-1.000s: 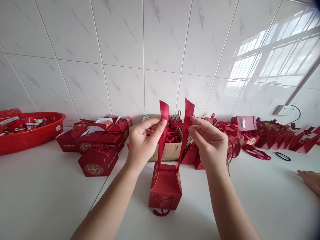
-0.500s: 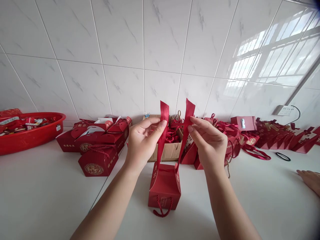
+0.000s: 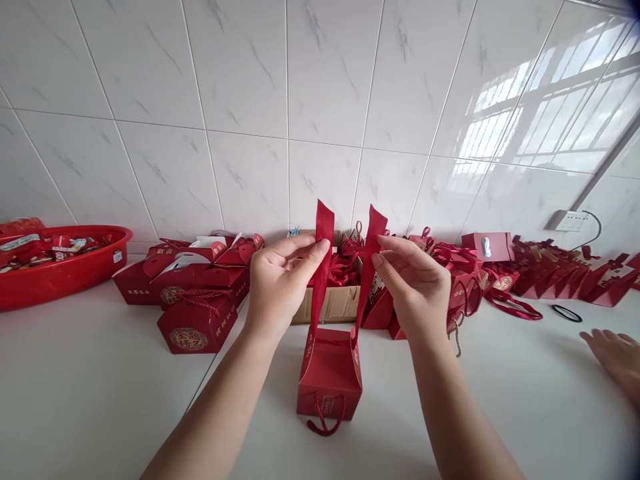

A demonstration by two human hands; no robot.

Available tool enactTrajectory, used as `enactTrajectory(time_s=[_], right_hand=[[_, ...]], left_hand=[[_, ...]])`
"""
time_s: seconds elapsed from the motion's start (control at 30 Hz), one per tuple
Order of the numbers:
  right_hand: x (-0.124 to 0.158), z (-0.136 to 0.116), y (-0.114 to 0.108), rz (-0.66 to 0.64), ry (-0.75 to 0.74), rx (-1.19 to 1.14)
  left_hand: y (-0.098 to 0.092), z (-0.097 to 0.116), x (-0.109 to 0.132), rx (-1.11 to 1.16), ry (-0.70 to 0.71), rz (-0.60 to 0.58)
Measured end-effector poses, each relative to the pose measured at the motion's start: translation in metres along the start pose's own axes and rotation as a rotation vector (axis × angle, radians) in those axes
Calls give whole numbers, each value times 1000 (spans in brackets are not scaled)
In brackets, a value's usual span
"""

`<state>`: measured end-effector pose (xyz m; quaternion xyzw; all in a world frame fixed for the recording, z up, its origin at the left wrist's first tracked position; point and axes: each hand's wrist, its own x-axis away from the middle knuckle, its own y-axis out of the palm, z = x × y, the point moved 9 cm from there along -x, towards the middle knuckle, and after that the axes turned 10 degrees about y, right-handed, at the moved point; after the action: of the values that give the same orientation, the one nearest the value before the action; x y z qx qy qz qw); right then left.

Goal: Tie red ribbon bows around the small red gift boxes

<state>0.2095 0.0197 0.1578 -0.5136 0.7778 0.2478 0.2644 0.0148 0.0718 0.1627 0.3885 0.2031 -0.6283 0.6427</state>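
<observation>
A small red gift box [image 3: 330, 373] stands on the white table in front of me, with a twisted red cord handle [image 3: 326, 423] hanging at its near side. From the box's two sides a red ribbon [image 3: 320, 293] rises in two upright tails. My left hand [image 3: 283, 283] pinches the left tail between thumb and fingers. My right hand [image 3: 417, 283] pinches the right tail [image 3: 367, 280] at about the same height. Both ribbon ends stick up above my fingers, and the tails stay apart.
Behind the box sits a cardboard carton [image 3: 340, 305] of red ribbons. More red boxes [image 3: 193, 323] are at left, beside a red basin [image 3: 75, 267] of packets. Red bags [image 3: 545, 270] line the right back, near a black hair tie [image 3: 567, 313]. Another person's hand [image 3: 615, 357] rests at far right.
Both my hands have shifted slightly left with the ribbon tails, the right one also a bit lower. The other person's hand has come further into view from the right.
</observation>
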Motion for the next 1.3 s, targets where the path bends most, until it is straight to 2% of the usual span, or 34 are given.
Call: enactTrajectory(time_s=[0.17, 0.4, 1.03, 1.2, 1.3], right_hand=[[0, 2, 1, -18, 23, 2], [-1, -4, -3, 18, -28, -23], [0, -7, -1, 15, -52, -21], [0, -4, -3, 45, -12, -19], [1, -2, 3, 4, 32, -34]], left_hand=[[-1, 6, -1, -10, 36, -5], [5, 6, -1, 7, 23, -68], [3, 11, -3, -13, 67, -59], [4, 8, -2, -22, 41, -68], [11, 7, 1, 27, -4, -126]])
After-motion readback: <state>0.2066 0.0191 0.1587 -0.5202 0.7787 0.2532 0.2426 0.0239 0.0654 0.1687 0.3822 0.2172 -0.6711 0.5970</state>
